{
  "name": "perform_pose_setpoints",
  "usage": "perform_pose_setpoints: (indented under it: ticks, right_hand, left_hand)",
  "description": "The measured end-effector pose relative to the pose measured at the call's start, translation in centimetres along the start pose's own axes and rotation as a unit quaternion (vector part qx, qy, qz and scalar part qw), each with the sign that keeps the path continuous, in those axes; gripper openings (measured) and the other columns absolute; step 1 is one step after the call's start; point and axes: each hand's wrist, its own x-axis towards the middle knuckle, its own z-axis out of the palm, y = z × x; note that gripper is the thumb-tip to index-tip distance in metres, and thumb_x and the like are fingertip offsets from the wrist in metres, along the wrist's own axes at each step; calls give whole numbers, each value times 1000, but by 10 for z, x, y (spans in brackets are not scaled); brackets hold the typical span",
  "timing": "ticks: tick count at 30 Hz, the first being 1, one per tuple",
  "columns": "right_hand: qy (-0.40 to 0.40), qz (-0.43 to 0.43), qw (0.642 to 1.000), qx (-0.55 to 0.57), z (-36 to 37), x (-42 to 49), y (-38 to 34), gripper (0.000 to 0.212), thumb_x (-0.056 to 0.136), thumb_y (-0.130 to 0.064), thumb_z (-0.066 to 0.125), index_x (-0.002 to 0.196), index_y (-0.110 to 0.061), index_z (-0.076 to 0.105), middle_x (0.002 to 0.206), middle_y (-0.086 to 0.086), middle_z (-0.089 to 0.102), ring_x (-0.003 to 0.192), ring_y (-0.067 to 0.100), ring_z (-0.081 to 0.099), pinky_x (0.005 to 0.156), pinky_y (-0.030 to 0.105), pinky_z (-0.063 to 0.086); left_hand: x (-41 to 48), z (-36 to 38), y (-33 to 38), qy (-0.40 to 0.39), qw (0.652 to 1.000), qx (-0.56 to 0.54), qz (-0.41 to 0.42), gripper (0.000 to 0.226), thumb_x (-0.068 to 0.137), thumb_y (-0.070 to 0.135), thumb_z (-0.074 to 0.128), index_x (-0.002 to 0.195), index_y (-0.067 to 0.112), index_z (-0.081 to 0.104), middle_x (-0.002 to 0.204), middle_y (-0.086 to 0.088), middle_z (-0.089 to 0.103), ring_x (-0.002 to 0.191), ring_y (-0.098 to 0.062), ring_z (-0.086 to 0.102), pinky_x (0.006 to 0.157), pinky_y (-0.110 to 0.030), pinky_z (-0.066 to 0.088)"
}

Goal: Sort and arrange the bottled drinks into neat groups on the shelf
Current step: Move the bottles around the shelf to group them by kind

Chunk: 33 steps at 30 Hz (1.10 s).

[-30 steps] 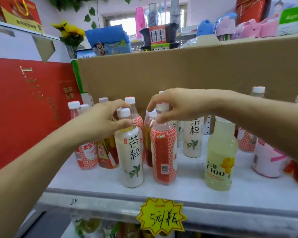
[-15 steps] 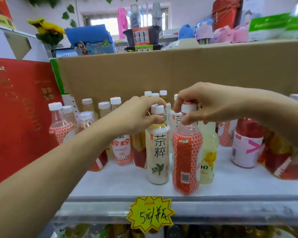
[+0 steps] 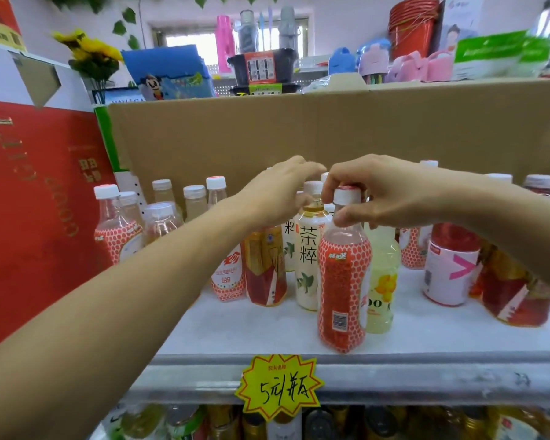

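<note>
My right hand (image 3: 385,193) pinches the white cap of a red-dotted bottle (image 3: 343,281) that stands near the front edge of the white shelf (image 3: 251,331). Just behind and to its left stands a white tea bottle (image 3: 307,262) with black characters. My left hand (image 3: 273,195) hovers over that bottle's cap, its blurred fingers stretched out above it and not closed round it. An amber tea bottle (image 3: 264,265) stands beside my left wrist. A pale yellow lemon drink (image 3: 383,281) is directly behind the red-dotted bottle.
More red-dotted and clear bottles (image 3: 118,236) cluster at the back left. A pink-and-white labelled bottle (image 3: 448,268) and red drinks (image 3: 515,290) stand on the right. A cardboard box (image 3: 331,131) walls the back, a red carton (image 3: 29,201) the left. A yellow price tag (image 3: 280,387) hangs on the shelf's edge.
Both bottles moved right along the shelf. The tea bottle now stands further back and my left fingers have lifted off its cap. My right hand still holds the red-dotted bottle.
</note>
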Motion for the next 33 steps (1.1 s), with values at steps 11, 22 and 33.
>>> perform_pose_setpoints:
  ticks: [11,22,33]
  right_hand:
    - [35,-14,998,41,25,21,-14,14,93,-25,65,105,-28,58,89,-17,51,66,5,62,51,16,50]
    - [128,51,953,269,85,15,-19,36,91,-32,66,122,-25,47,107,-5,68,96,7,67,86,30,56]
    - [220,126,896,364,175,-16,-20,95,68,-42,82,144,-38,25,130,-16,53,114,-9,55,94,21,46]
  left_hand:
    - [-66,-39,-53,229,936,-175,-204,60,101,26,54,155,19,27,151,-1,42,137,-13,41,115,-38,35]
    - [-63,-6,-83,141,962,-104,-211,34,105,24,42,134,10,53,122,-9,61,108,-22,56,85,-31,40]
    - [-117,15,-59,190,932,-251,-178,71,101,38,53,158,30,11,143,1,45,126,-11,47,107,-36,41]
